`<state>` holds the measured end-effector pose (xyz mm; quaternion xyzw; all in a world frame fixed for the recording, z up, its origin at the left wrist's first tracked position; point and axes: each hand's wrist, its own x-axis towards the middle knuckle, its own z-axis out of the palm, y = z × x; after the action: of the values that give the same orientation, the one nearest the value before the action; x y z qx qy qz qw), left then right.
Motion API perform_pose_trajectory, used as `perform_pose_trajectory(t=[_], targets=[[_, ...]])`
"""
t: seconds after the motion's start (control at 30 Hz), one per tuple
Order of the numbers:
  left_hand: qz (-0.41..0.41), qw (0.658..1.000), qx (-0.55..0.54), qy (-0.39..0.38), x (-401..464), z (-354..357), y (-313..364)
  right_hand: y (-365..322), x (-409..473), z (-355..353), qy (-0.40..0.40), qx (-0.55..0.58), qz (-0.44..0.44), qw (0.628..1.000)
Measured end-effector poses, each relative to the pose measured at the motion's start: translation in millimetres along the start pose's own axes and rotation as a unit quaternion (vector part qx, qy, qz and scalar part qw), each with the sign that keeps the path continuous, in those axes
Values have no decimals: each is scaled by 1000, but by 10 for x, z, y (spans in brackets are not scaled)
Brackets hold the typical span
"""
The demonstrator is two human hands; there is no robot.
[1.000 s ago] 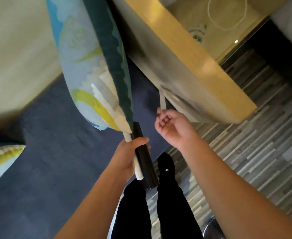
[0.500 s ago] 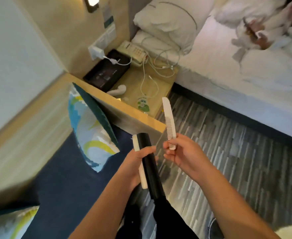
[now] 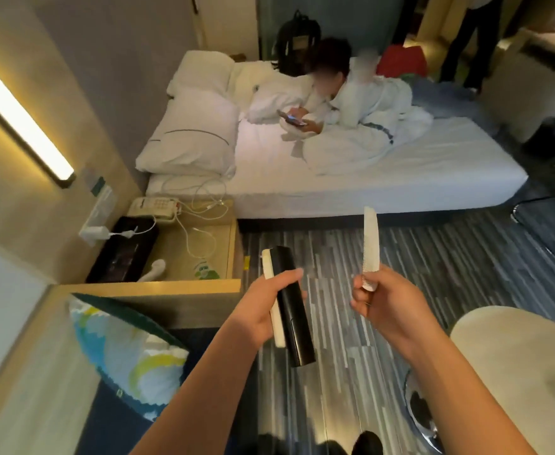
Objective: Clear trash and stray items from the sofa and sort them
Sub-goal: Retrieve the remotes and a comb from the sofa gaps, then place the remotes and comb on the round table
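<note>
My left hand (image 3: 263, 307) grips a black rectangular case (image 3: 294, 310) together with a thin white stick-like item (image 3: 271, 290) pressed against its left side. My right hand (image 3: 381, 303) pinches the lower end of a white comb (image 3: 370, 247), which stands upright above my fingers. Both hands are raised in front of me over the striped floor. The dark blue sofa seat (image 3: 112, 418) lies at the lower left, with a blue, white and yellow patterned cushion (image 3: 128, 353) leaning on it.
A wooden bedside table (image 3: 217, 244) with a phone, cables and a black tray stands beyond the sofa's arm. Behind it is a white bed (image 3: 400, 178) with a person lying on it. A round pale table (image 3: 515, 366) is at the lower right.
My view has swung up from the sofa to the room. My right hand pulled the white comb out from beside the sofa arm and now holds it upright. My left hand keeps its grip.
</note>
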<state>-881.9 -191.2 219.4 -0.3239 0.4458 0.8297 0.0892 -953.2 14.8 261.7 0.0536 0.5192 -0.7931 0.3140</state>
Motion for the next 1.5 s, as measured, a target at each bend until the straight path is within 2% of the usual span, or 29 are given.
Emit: perform_pose_trajectory(t=[0.17, 0.33, 0.53, 0.73, 0.8, 0.93, 1.07, 1.13, 1.23, 1.37, 1.5], targets=[[-25, 994, 64, -80, 197, 872, -106, -263, -361, -704, 68, 47, -55, 995], [-81, 977, 132, -144, 371, 1822, -535, -261, -839, -1591, 166, 66, -71, 981], [-160, 958, 170, -166, 453, 2699, -1221, -54, -1331, -2540, 282, 99, -41, 953], [-239, 945, 157, -158, 512, 3306, -1806, 265, -1694, -3173, 338, 134, -15, 932], [-263, 930, 192, -171, 549, 3496, -2005, 380, -1845, -3347, 361, 150, -12, 920], [-259, 898, 303, -184, 707, 3739, -2268, 510, -1974, -3570, 412, 147, 1, 899], [-282, 871, 356, -190, 1006, 3957, -2447, 626, -1909, -3803, 453, 163, 4, 876], [-283, 868, 363, -187, 1154, 4044, -2475, 639, -1843, -3858, 470, 152, 18, 869], [-301, 856, 372, -195, 1481, 4169, -2496, 683, -1608, -3961, 522, 136, 45, 840], [-334, 831, 386, -222, 2078, 4230, -2594, 859, -1135, -4162, 616, 100, 101, 775], [-332, 812, 413, -244, 2592, 4210, -2776, 1107, -723, -4458, 668, 123, 126, 723]])
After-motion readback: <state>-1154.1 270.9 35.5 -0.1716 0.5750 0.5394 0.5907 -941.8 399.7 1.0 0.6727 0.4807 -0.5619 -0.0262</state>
